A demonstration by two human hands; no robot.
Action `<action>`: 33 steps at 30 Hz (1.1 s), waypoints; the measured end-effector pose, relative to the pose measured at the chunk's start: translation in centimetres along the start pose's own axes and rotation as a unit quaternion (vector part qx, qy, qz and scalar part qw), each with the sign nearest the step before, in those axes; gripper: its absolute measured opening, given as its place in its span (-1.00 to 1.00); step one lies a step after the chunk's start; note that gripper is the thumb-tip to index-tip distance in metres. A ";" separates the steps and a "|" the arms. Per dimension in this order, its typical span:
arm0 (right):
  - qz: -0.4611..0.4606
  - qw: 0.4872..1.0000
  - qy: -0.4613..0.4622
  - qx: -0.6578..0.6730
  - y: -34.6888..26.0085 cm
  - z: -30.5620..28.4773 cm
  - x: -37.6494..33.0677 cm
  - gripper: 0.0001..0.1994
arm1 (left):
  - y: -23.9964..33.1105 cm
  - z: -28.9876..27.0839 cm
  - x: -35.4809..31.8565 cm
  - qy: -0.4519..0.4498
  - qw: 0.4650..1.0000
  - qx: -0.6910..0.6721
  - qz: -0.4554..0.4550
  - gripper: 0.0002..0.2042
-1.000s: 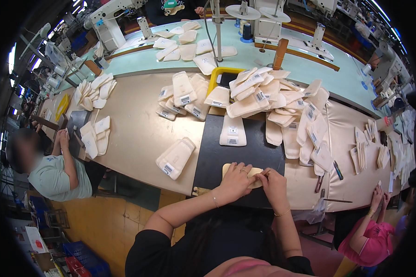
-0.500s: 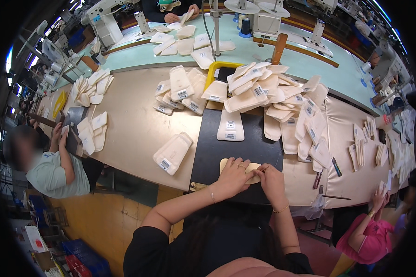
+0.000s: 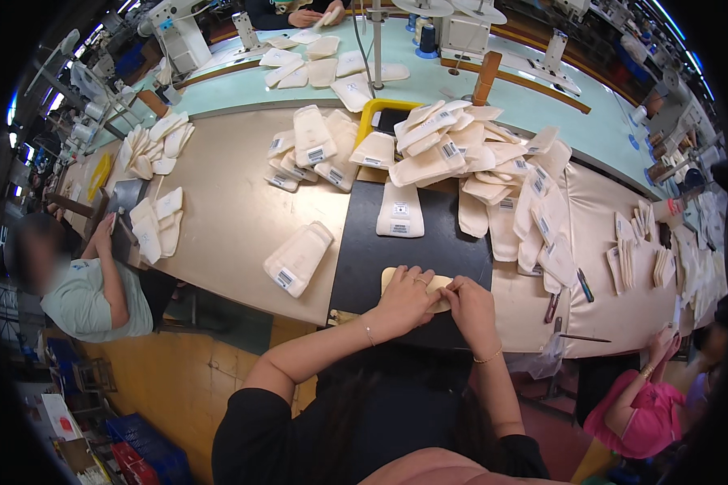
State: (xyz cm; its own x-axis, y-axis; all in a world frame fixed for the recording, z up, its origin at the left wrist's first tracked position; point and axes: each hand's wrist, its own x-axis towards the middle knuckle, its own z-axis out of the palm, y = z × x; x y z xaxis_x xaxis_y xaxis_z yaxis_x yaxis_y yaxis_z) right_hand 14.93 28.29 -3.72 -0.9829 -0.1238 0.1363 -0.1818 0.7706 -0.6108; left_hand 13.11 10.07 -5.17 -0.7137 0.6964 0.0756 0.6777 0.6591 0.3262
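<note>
A cream padded fabric piece (image 3: pixel 391 277) lies at the near edge of a black board (image 3: pixel 362 242), directly under my hands. My left hand (image 3: pixel 408 305) rests over it, fingers bent and pressing it down, and covers most of its surface. At the piece's right end, my right hand (image 3: pixel 471 309) pinches the edge between thumb and fingers, close against the left fingertips. What the fingertips grip in detail is hidden. Farther up the board lies a labelled cream pad (image 3: pixel 400 212), and another labelled pad (image 3: pixel 298 260) sits to the left on the beige tabletop.
A large heap of cream pads (image 3: pixel 437 153) spills over a yellow tray (image 3: pixel 366 133). A smaller pile (image 3: pixel 311 141) is left of it. Cutting tools (image 3: pixel 585 284) lie at right. Co-workers sit at left (image 3: pixel 97 295), right (image 3: pixel 635 408) and across, beside sewing machines (image 3: pixel 178 40).
The whole view has shifted slightly, so the table appears a little higher. My hands keep nearly the same hold on the cream piece, with small finger movements at its right end.
</note>
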 end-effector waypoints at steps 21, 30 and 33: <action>0.073 0.963 0.249 -0.074 8.6 -4.1 -1.5 -0.68 | -11.1 -6.3 -6.7 0.257 0.947 0.018 -0.193 -0.47; 0.205 0.941 0.170 -0.207 17.1 -6.0 1.0 -0.30 | -15.5 -7.4 -11.3 0.139 0.935 0.047 -0.324 -0.49; 0.196 0.952 0.155 -0.178 18.3 -5.9 1.2 -0.30 | -15.0 -7.3 -11.4 0.163 0.930 0.039 -0.326 -0.49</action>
State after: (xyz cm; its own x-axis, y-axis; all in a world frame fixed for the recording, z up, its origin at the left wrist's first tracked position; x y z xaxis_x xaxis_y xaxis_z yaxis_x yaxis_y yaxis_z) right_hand 10.61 45.97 -10.10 -0.9074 0.3650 0.2086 0.2735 0.8893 -0.3664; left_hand 9.77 -9.78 -4.07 -0.9849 0.0263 0.1713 0.0832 0.9389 0.3340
